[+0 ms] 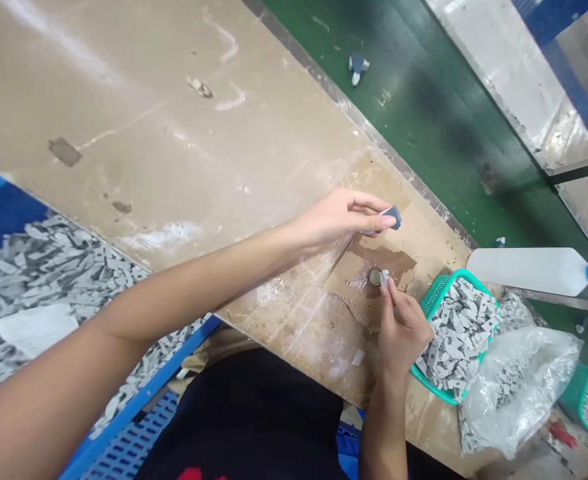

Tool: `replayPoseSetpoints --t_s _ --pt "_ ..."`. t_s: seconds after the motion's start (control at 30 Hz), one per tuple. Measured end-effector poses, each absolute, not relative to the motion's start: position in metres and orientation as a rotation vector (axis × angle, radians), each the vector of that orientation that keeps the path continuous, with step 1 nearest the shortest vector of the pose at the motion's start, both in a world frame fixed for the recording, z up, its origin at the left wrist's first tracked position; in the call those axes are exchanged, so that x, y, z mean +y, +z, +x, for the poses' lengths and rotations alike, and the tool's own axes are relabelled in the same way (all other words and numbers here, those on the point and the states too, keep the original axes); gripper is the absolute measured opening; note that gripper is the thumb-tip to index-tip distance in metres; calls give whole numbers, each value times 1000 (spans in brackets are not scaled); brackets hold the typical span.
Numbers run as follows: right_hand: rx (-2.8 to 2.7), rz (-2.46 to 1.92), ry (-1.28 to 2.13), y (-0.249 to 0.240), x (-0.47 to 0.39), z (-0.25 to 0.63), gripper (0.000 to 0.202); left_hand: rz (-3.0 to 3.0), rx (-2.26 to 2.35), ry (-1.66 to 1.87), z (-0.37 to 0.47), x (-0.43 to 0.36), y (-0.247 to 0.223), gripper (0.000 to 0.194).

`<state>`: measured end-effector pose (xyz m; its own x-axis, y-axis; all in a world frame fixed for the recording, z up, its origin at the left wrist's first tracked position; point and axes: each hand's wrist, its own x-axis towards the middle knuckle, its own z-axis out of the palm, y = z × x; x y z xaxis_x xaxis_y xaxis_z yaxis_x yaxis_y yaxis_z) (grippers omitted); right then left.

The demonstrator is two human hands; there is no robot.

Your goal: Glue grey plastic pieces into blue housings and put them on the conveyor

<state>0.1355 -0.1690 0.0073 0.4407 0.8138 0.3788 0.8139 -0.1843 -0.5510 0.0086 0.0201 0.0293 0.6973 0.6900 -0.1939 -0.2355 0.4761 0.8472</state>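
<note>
My left hand [349, 213] is closed over the worktable, gripping a small blue-grey plastic piece [393, 217] that sticks out past the thumb and fingertips. Lower and to the right, my right hand [404, 327] pinches a small pale grey part [385, 277] between thumb and fingers. That part is right beside a small round, cap-like dish [375, 277] on the board; whether they touch, I cannot tell. A wet brown patch [399, 262] surrounds the dish. Close to the right hand's outer side stands a teal basket [428, 298] filled with small grey parts.
A clear plastic bag [539, 387] of parts slumps beyond the basket, with a white bottle [529, 270] lying behind it. A second teal basket [581, 400] stands at far right. A blue-framed bin of grey parts [49, 293] is at left. A green conveyor belt [399, 100] borders the table [149, 133].
</note>
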Motion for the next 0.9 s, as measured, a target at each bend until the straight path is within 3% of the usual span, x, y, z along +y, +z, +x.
replayPoseSetpoints --t_s 0.2,0.6,0.9 --pt "-1500 -1948 -66 3 -168 137 22 949 548 559 9 22 23 33" --pt "-1578 -1971 -68 3 -168 137 22 987 562 534 7 20 22 19" --pt "-1208 -1871 -71 16 -168 130 21 1085 515 425 14 10 13 20"
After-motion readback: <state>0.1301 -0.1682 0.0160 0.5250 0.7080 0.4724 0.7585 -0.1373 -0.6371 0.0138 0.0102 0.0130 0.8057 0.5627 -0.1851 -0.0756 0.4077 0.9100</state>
